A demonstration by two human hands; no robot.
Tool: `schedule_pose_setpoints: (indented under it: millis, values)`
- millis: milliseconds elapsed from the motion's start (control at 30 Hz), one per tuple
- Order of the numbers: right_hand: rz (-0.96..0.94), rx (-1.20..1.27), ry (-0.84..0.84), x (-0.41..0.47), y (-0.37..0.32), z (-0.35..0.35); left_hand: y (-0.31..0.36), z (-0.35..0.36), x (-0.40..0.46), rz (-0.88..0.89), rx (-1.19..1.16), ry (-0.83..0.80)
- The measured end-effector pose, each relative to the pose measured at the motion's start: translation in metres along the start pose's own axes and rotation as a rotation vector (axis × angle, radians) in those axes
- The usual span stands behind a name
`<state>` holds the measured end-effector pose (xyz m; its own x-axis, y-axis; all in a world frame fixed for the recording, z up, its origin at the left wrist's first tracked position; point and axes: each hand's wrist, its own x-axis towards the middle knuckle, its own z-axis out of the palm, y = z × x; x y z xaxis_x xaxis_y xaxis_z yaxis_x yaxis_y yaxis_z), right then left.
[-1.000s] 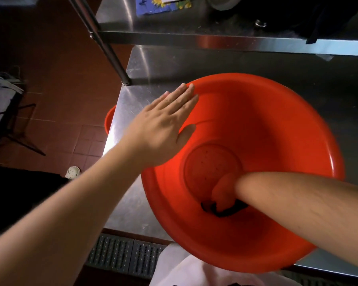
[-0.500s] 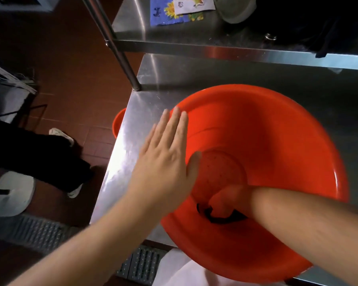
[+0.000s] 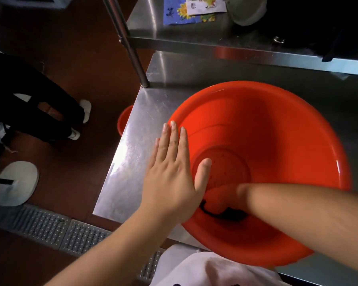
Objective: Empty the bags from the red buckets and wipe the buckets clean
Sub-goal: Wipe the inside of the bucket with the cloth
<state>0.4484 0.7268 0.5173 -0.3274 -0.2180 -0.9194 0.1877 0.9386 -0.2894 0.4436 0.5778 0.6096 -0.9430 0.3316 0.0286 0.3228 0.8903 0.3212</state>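
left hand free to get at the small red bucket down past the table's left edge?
Probably yes. The left hand lies flat on the big bucket's rim, holding nothing; the small red bucket sits just beyond the table edge, nothing between.

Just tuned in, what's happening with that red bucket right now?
A person is wiping out the red bucket, which sits on the steel table. The left hand lies flat on its near rim, fingers straight, steadying it. The right hand is down inside at the bottom, pressing a dark cloth; its fingers are hard to make out. No bags are visible inside.
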Motion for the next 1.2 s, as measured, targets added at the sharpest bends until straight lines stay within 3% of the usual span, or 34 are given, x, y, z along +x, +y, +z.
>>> schedule_pose_setpoints:
  millis: [200, 333, 467, 567, 667, 767, 1000, 1200]
  values:
    - [-0.101, 0.467, 0.204, -0.047, -0.027, 0.004, -0.007, -0.007, 0.033, 0.111, 0.070, -0.058]
    - [-0.357, 0.395, 0.335, -0.100, -0.030, 0.012, -0.010, -0.010, 0.037, 0.138, 0.096, -0.094]
    - [-0.435, 0.349, 0.413, -0.135, -0.018, 0.025, -0.009, -0.011, 0.036, 0.133, 0.098, -0.111]
    - [-0.395, 0.198, 0.339, -0.132, -0.003, 0.024, -0.010, -0.009, 0.036, 0.135, 0.101, -0.113]
    - [-0.188, -0.018, 0.109, -0.100, 0.005, 0.015, -0.010, -0.008, 0.036, 0.137, 0.106, -0.111]
    - [-0.062, -0.116, -0.012, -0.054, 0.008, 0.010, -0.011, -0.006, 0.037, 0.133, 0.090, -0.113]
    - [0.029, -0.226, -0.044, 0.022, 0.002, 0.005, -0.012, 0.000, 0.034, 0.141, 0.090, -0.029]
    - [0.053, -0.061, -0.020, 0.016, -0.004, 0.001, -0.014, 0.006, 0.036, 0.154, 0.119, 0.006]
